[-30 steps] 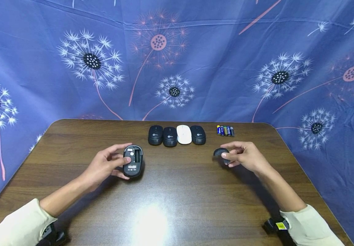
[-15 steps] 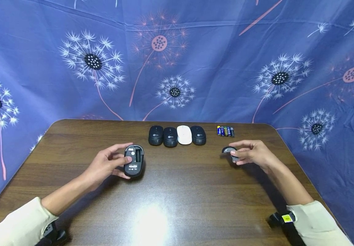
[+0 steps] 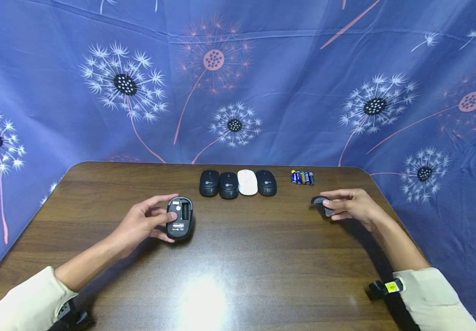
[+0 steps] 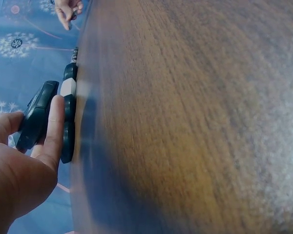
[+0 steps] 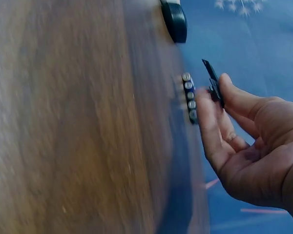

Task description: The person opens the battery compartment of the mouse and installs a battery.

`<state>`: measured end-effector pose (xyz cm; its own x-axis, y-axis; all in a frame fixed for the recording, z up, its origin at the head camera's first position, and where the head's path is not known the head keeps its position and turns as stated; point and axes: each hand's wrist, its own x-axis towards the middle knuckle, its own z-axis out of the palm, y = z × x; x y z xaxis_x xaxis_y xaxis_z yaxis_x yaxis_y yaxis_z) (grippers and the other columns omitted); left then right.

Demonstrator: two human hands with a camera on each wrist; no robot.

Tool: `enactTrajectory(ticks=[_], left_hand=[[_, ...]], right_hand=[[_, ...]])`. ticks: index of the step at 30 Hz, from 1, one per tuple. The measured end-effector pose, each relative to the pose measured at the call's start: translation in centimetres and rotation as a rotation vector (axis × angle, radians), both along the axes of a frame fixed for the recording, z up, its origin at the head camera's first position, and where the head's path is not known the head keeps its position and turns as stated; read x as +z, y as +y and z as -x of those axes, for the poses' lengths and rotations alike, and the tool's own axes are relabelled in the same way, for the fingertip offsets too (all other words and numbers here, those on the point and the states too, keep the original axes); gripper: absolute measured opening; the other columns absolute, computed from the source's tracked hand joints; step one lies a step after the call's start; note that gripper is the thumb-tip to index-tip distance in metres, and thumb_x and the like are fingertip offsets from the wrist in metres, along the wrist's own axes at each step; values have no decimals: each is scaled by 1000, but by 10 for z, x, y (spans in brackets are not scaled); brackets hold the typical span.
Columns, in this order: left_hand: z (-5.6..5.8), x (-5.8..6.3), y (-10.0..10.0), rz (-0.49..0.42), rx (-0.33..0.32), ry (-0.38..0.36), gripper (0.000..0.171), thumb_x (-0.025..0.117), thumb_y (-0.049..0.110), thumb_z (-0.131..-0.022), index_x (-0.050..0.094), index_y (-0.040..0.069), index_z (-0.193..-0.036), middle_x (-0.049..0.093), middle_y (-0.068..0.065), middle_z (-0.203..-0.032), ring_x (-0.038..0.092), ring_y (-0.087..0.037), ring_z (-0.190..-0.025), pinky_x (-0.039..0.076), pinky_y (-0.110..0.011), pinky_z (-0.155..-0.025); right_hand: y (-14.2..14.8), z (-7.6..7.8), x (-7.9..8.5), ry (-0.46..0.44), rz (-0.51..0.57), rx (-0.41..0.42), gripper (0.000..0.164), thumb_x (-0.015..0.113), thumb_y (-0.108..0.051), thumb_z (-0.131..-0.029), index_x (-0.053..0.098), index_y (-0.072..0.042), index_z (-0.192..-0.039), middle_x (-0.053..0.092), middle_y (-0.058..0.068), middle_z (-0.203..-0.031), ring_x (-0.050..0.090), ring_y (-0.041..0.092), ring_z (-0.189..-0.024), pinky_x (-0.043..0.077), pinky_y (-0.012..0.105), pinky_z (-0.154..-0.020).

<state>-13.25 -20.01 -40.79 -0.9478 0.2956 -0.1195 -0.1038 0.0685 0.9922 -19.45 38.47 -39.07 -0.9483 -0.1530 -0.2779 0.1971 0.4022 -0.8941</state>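
Note:
My left hand (image 3: 140, 220) grips a black computer mouse (image 3: 185, 225) above the table, its underside turned up toward the head camera. The thumb presses on that underside, beside an open battery compartment (image 3: 186, 211) with no battery visible in it. On the right, my right hand (image 3: 353, 205) pinches a small black battery cover (image 3: 318, 200) between thumb and fingers. In the right wrist view the thin battery cover (image 5: 211, 75) sticks out past the fingertips. The left wrist view has the held mouse (image 4: 37, 117) from its side.
Three black mice, one of them the leftmost mouse (image 3: 209, 183), and a white mouse (image 3: 247, 182) stand in a row at the table's back. Several batteries (image 3: 302, 177) lie side by side to their right. A patterned blue cloth (image 3: 287, 92) hangs behind the table (image 3: 262, 257).
My right hand has moved to the right with the battery cover, tilting it along the way. The left hand and its mouse have stayed nearly still.

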Motion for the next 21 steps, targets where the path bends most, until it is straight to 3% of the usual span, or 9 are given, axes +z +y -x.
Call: enactTrajectory(ticks=[7,12,15,18,21], left_hand=[[0,0,1,-10,-10,18,68,74,8,-109,45,1,-170,77,-25,-129,84,-25,-98,74,-56,-80],[-1,2,0,-9,-11,19,68,74,8,-109,44,1,-170,76,-27,-131,83,-25,-98,74,-55,-80],[-1,2,0,-10,-14,15,68,73,9,-110,45,2,-170,77,-27,-130,83,-25,-99,74,-55,-81],[-1,2,0,-10,-18,15,68,73,9,-110,44,2,-171,77,-26,-130,83,-25,-99,74,-55,-81],[-1,3,-1,-7,-20,17,68,73,9,-110,44,2,-170,77,-26,-129,83,-25,-99,74,-55,-81]], right_hand=[[24,8,-2,22,-128,-41,41,79,-19,-108,70,-3,-144,81,-15,-88,74,4,-77,59,21,-58],[37,14,-6,4,-109,-60,16,78,-17,-108,77,-18,-125,77,-17,-86,72,3,-77,59,20,-59],[44,16,-9,-10,-107,-65,12,77,-18,-109,78,-26,-118,77,-17,-87,72,3,-77,59,20,-60],[52,18,-11,-17,-116,-73,11,78,-20,-109,79,-29,-115,77,-16,-87,72,3,-78,60,21,-62],[59,21,-13,-6,-140,-82,12,79,-20,-109,80,-23,-120,77,-16,-88,73,4,-78,63,23,-64]])
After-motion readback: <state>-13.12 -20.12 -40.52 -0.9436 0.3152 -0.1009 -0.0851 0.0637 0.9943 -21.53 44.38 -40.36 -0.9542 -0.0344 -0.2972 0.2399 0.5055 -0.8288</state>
